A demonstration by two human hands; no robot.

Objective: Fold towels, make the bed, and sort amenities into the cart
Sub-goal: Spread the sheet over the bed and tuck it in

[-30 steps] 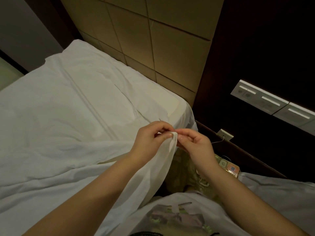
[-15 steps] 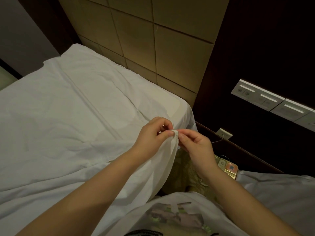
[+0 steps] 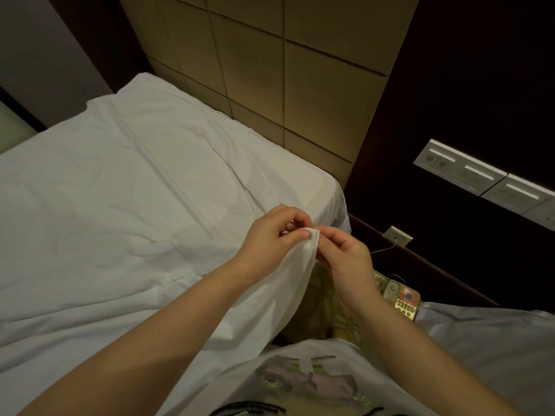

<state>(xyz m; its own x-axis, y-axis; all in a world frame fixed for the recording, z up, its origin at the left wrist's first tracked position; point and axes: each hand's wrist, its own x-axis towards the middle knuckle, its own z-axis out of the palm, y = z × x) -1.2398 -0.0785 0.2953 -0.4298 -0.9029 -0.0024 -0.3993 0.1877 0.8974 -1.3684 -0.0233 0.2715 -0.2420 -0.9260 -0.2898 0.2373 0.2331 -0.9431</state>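
A white duvet cover (image 3: 126,211) lies spread and creased over the bed, up to the padded headboard. One corner of it (image 3: 310,235) is lifted off the bed's right side. My left hand (image 3: 273,235) pinches that corner between thumb and forefinger. My right hand (image 3: 345,259) meets it from the right and pinches the same corner with its fingertips. The cloth hangs down from the corner toward my body.
A tan panelled headboard (image 3: 285,85) stands behind the bed. To the right are a dark wall with a switch panel (image 3: 480,178), a socket with a thin cable (image 3: 398,237), and a phone (image 3: 401,295) on the nightstand. More white linen (image 3: 486,340) lies at lower right.
Both hands stay pinched on the same corner, shifted only slightly. The view has tilted a little.
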